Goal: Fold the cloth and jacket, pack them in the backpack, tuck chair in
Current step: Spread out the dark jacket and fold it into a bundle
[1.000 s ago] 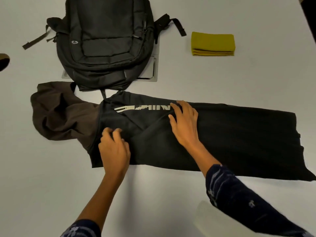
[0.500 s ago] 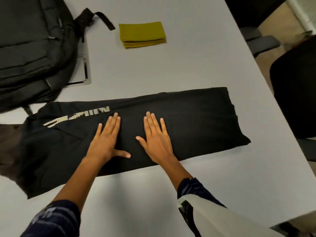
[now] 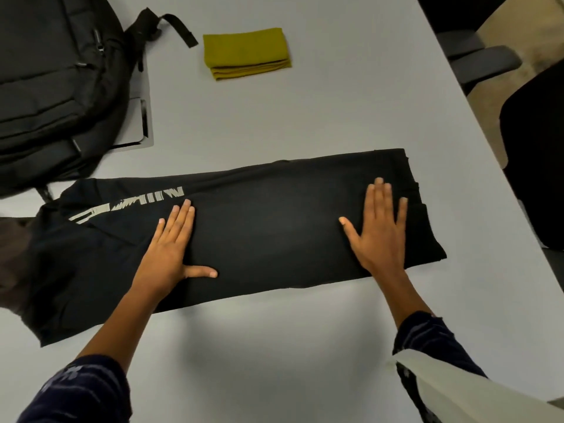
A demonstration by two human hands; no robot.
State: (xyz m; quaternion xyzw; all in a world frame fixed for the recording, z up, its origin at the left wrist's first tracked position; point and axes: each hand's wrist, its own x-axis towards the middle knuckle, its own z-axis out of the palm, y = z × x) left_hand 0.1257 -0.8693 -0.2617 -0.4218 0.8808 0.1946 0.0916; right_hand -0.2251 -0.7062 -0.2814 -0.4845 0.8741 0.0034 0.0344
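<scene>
Sliding out to the right goes the right hand, now well apart from the left hand where half a second ago the two lay almost side by side on the cloth. From the head camera, both hands are flat, fingers straight, palms down, pressing on the black jacket, and neither grips anything. That jacket lies folded into a long band across the white table, its right end near the table's right edge, its left end running out toward the left border of the view, where a brownish part of it shows. Pale lettering sits on the jacket just beyond the left hand's fingertips. Up at the far left, the black backpack lies on the table, one strap trailing to the right, with a grey flat panel peeking out from beneath it. Beyond the jacket, well apart from it, the yellow cloth rests already folded into a neat stack. Off the table's right side stands a dark chair, with a grey armrest farther back. Dark patterned sleeves cover both forearms.
</scene>
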